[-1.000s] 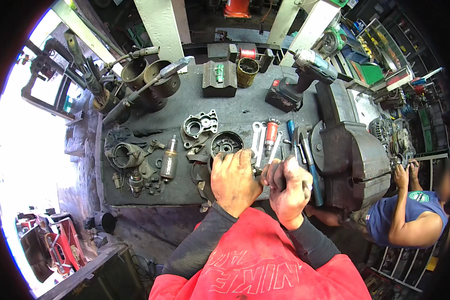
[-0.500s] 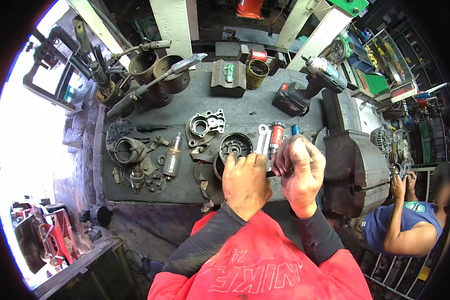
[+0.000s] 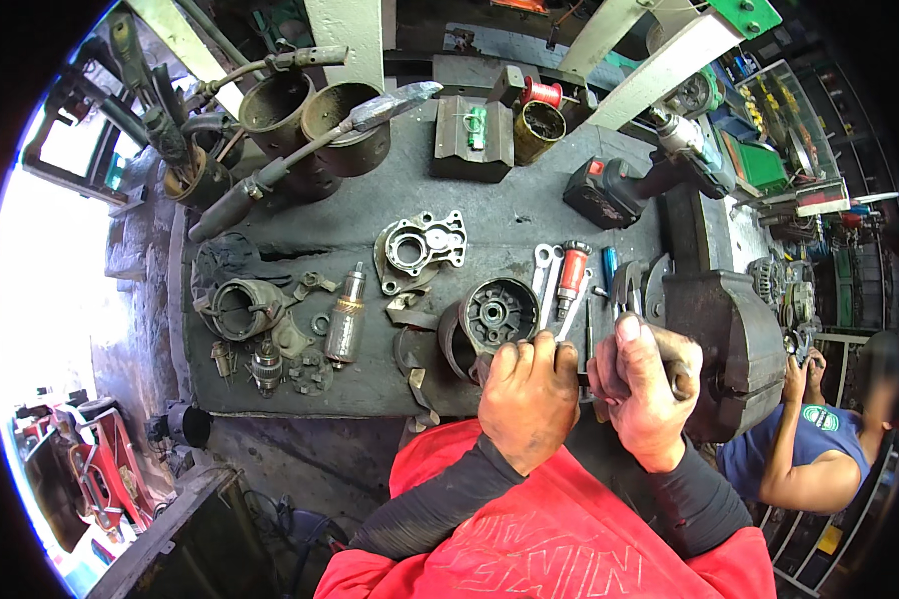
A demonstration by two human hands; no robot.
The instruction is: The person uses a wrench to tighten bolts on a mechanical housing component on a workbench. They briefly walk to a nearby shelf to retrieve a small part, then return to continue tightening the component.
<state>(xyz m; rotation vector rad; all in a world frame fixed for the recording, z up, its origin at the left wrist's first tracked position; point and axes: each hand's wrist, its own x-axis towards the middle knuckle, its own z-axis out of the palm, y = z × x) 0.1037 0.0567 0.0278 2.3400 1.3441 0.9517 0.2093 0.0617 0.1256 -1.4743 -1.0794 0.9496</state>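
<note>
My left hand (image 3: 531, 404) is a closed fist, knuckles up, at the bench's near edge just in front of a round motor housing (image 3: 456, 337). Beside it on the right, my right hand (image 3: 644, 389) is also closed, thumb on top. A small dark piece shows between the two hands, but I cannot make out what they grip. Past my fists lie combination wrenches (image 3: 543, 268), a red tool with a dark tip (image 3: 573, 268), a blue-handled screwdriver (image 3: 609, 262) and pliers (image 3: 626, 290). Left of the housing are a cast metal cover (image 3: 432, 246) and a motor armature (image 3: 344, 331).
A big bench vise (image 3: 744, 344) stands right of my hands, a cordless impact wrench (image 3: 609, 193) behind it. Metal cups (image 3: 353, 155), a grooved block (image 3: 459, 165) and a can (image 3: 537, 135) line the back. At the left lies a gear-case casting (image 3: 245, 307). Another person (image 3: 804, 454) works far right.
The view has shifted, so the bench sits lower and slightly right. Both fists have come a little nearer to me and right, uncovering more of the motor housing and red tool.
</note>
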